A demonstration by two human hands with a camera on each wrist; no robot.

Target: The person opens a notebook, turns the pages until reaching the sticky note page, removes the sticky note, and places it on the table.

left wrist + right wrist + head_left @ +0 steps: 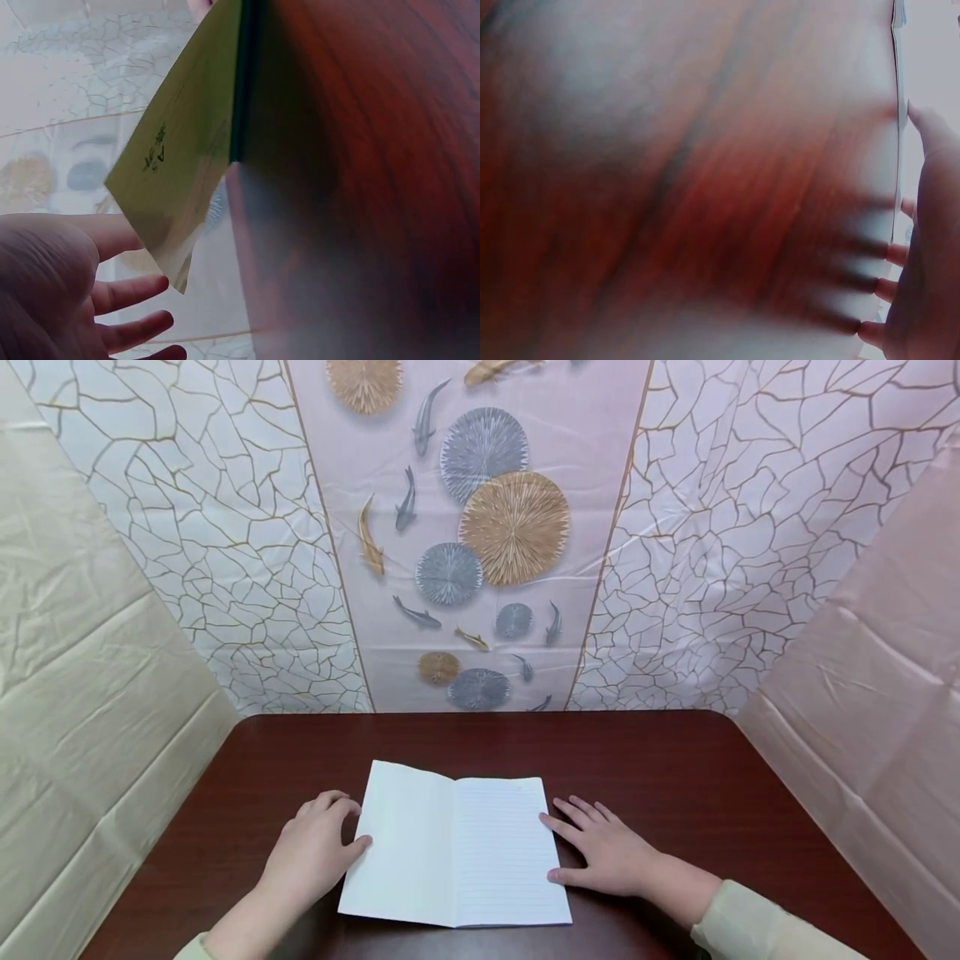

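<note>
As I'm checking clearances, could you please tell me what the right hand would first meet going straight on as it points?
The right hand would likely meet the open notebook first: its index finger and thumb overlap the notebook's edge in the head view, though contact is unclear.

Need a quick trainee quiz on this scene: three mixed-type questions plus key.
1. True or false: in the head view, the open, white-paged paper notebook has ruled lines on its right page.
2. Multiple choice: in that view, the person's bare left grip is at which notebook edge? A) top B) left C) right
3. Fill in: in the left wrist view, the thin yellow-green cover bears small ____ marks.

Key: 1 true; 2 B; 3 dark.
</note>
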